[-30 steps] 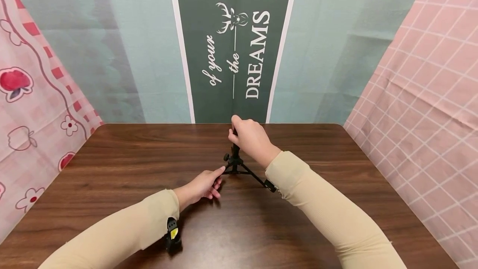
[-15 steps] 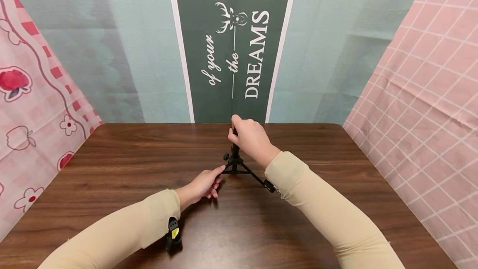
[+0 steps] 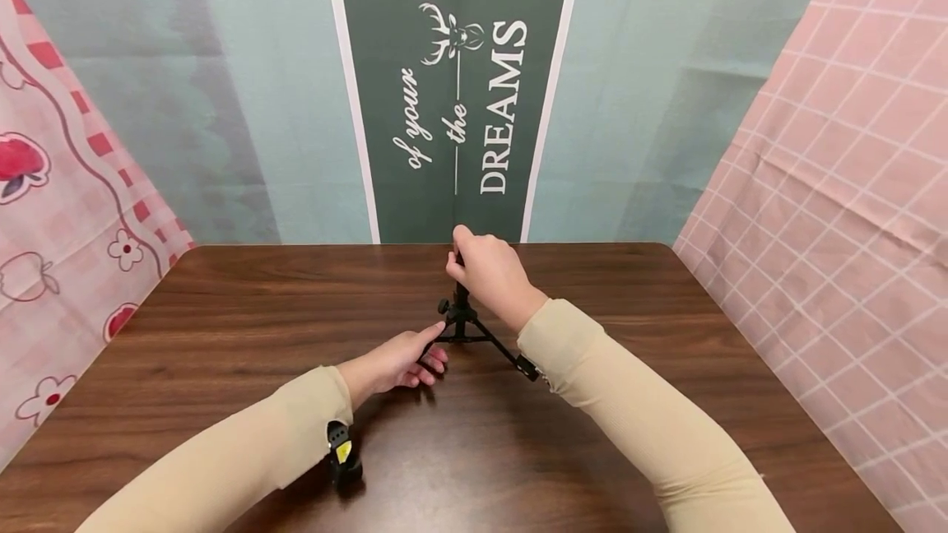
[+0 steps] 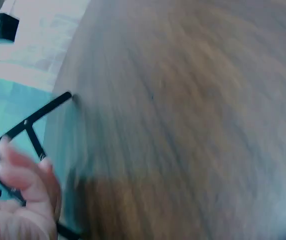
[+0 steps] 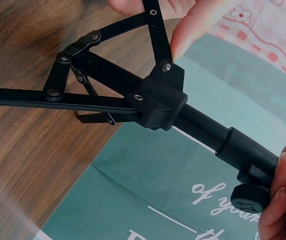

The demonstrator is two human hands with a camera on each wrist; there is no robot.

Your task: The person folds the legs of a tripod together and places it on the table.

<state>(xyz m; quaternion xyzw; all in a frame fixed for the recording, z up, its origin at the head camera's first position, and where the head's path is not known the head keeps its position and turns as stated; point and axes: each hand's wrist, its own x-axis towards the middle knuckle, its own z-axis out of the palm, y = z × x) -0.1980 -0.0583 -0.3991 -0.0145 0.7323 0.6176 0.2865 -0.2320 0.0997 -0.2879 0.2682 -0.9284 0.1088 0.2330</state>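
A black tripod stand (image 3: 461, 321) stands on the wooden table, with its legs spread and its pole upright. My right hand (image 3: 494, 276) grips the upper part of the pole, and its fingers in the right wrist view sit beside a round knob (image 5: 251, 198). Below, my left hand (image 3: 396, 362) holds one leg close to the hub (image 5: 160, 102), thumb on one side and fingers on the other. In the left wrist view the fingers of this left hand are blurred in front of the legs (image 4: 48, 107). The top of the pole is hidden by my right hand.
The brown table (image 3: 222, 336) ends at a far edge just behind the stand. A green-grey printed cloth (image 3: 444, 105) hangs behind it. Patterned pink cloths (image 3: 844, 187) hang at both sides. Each wrist carries a black strapped-on device (image 3: 343, 455).
My left hand has shifted slightly on the leg, its fingers spreading a little, and more of the leg shows below it. The right hand keeps its grip. The head view has turned slightly.
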